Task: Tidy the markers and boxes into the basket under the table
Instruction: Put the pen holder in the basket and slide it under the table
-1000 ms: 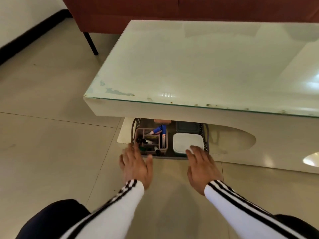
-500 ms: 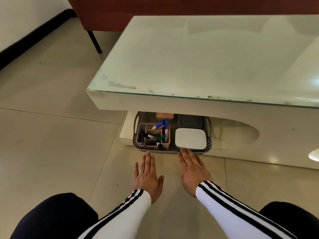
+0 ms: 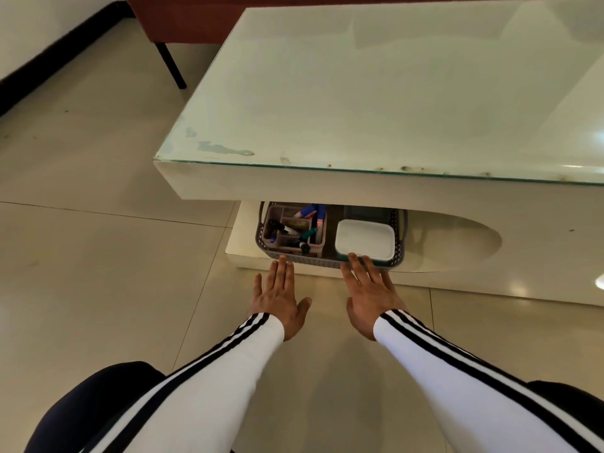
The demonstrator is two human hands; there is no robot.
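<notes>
Basket [image 3: 330, 258] sits under the desk's [image 3: 359, 93] near edge, already holding markers [image 3: 295, 228] and white box [image 3: 364, 243], so tidying looks nearly done; left hand [image 3: 277, 297] and right hand [image 3: 371, 291] flat, grip released, at its front rim; basket's back hidden.

Left hand [image 3: 278, 297] and right hand [image 3: 371, 294] flat, fingers extended forward

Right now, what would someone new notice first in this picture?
Two open hands, the left hand and right hand, reach flat toward a gray basket tucked under the glass-topped table. Inside it, markers fill a small tray on the left, with a white box on the right.
</notes>
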